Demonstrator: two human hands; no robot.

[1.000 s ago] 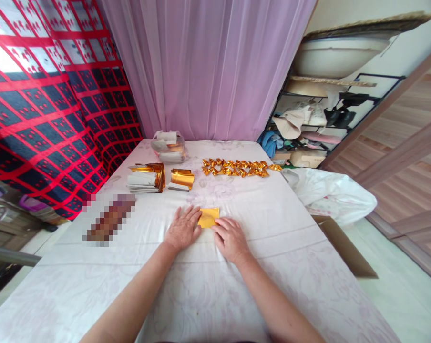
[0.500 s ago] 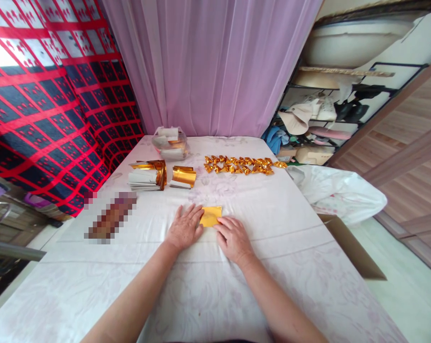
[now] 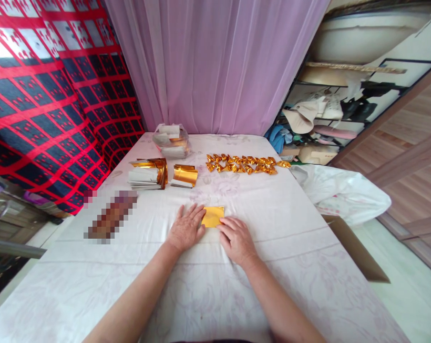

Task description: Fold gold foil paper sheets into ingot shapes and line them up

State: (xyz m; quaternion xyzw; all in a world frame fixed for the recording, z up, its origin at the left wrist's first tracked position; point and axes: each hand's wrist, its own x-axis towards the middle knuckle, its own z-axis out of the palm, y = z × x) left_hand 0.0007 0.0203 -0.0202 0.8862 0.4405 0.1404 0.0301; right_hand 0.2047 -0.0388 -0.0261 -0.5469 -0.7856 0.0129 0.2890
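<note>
While both hands are lying flat and open on the desk (image 3: pixel 272 209), the left hand (image 3: pixel 185 229) and right hand (image 3: pixel 237 239) are pressing on a small gold foil sheet (image 3: pixel 213 216), shiny and square-cornered, at the middle of the white cloth. Bare cloth is spreading wide around it. Farther back, foil stacks (image 3: pixel 149 173) are sitting left and a row of folded gold pieces (image 3: pixel 244 164) is running right, near the desk's far edge. No writing is showing.

Both forearms are bare, with no sleeve in view. The left hand (image 3: pixel 185 229) and the right hand (image 3: pixel 236 239) are bare too: no glove, ring, watch or bracelet shows. Short, unpainted fingernails.
</note>
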